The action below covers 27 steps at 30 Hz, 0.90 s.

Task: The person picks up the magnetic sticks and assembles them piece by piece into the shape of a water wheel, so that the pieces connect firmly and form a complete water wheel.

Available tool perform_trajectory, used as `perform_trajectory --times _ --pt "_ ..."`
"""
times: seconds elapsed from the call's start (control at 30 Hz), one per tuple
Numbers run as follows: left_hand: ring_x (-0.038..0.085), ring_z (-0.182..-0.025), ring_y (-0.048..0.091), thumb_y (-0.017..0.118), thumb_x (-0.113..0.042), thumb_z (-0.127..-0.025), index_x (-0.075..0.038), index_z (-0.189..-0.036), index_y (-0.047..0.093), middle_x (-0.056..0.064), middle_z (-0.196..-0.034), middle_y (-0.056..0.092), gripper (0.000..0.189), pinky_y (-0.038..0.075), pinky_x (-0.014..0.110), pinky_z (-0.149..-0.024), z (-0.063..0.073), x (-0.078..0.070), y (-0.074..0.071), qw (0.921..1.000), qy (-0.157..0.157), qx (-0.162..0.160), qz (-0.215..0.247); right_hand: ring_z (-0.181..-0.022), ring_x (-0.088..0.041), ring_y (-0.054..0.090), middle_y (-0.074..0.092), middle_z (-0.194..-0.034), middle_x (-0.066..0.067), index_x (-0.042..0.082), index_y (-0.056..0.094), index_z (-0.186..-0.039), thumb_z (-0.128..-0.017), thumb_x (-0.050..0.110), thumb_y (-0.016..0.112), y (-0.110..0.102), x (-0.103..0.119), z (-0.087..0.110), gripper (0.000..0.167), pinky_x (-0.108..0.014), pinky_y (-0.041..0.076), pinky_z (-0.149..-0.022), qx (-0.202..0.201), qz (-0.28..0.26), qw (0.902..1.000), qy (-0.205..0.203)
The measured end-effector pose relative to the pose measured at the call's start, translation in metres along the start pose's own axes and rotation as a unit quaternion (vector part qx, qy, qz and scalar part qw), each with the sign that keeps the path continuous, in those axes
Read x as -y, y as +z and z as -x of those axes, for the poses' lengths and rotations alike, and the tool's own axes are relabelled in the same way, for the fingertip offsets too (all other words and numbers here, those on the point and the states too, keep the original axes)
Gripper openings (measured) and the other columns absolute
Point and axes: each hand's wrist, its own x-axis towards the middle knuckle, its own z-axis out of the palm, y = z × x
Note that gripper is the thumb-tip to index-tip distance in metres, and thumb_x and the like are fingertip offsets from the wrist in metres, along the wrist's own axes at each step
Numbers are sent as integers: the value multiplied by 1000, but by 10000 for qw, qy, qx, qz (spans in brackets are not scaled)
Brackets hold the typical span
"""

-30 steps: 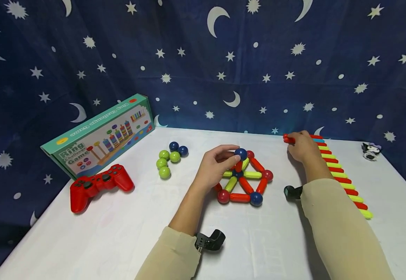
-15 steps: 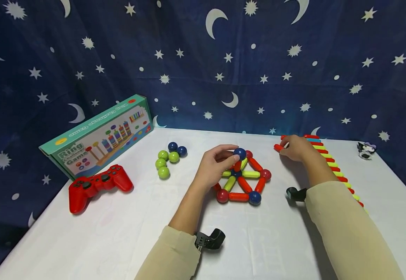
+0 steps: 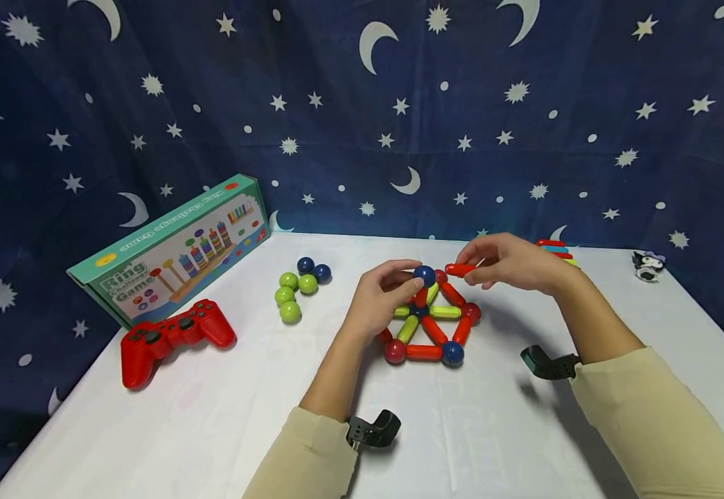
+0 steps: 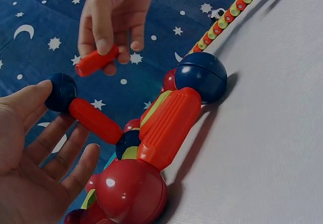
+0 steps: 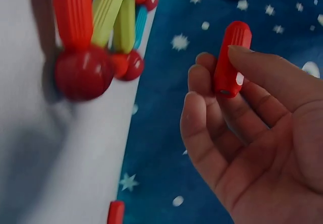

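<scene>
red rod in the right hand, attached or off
Off: in the right wrist view, neither end of the red rod touches a ball.

A white-covered desk (image 3: 212,430) stands before a dark blue cloth (image 3: 312,69), which rises behind the desk's far edge and also shows beyond its left and right edges. Pale crescent moons (image 3: 377,45), spiky starbursts (image 3: 438,19), smaller stars (image 3: 278,103) and round dots (image 3: 445,86) are scattered over the cloth. Soft folds run down it, and it looks darkest low down, left of the desk. The desk's covering has faint creases and a slight pinkish patch (image 3: 188,398) toward its left side. Light falls on the desk, leaving soft-edged grey shadows across its top.
</scene>
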Motion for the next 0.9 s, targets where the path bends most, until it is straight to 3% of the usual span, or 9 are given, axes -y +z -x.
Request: perform_trajectory --times 0.37,0.6,0.77,0.9 --pt "19 -110 68 69 -27 -99 -25 -132 70 5 -119 73 32 57 34 -99 0 1 0 10000 47 25 69 -88 -22 67 74 -115 -15 5 67 -124 -95 14 73 14 19 5 31 -34 57 -78 55 558 9984 -107" --pt "20 -110 69 70 -25 -99 -22 -132 70 7 -120 73 33 57 34 -98 1 -1 0 9998 132 35 161 -99 -24 69 73 -116 -13 7 67 -128 -98 22 71 6 10 5 34 -36 60 -81 1 146 9997 -193" --pt "19 -111 68 70 -25 -99 -23 -132 70 6 -121 73 33 57 34 -99 1 -2 0 9998 97 35 168 -105 -31 67 68 -124 -17 7 65 -132 -101 33 66 -3 -9 3 40 -38 61 -85 -457 -233 9987 -8" --pt "19 -111 68 70 -25 -100 -24 -131 70 5 -120 73 32 57 34 -99 2 -1 0 9998 45 36 169 -112 -39 65 60 -138 -25 4 60 -138 -102 31 65 -8 -34 -7 46 -40 61 -87 -1000 223 9944 276"
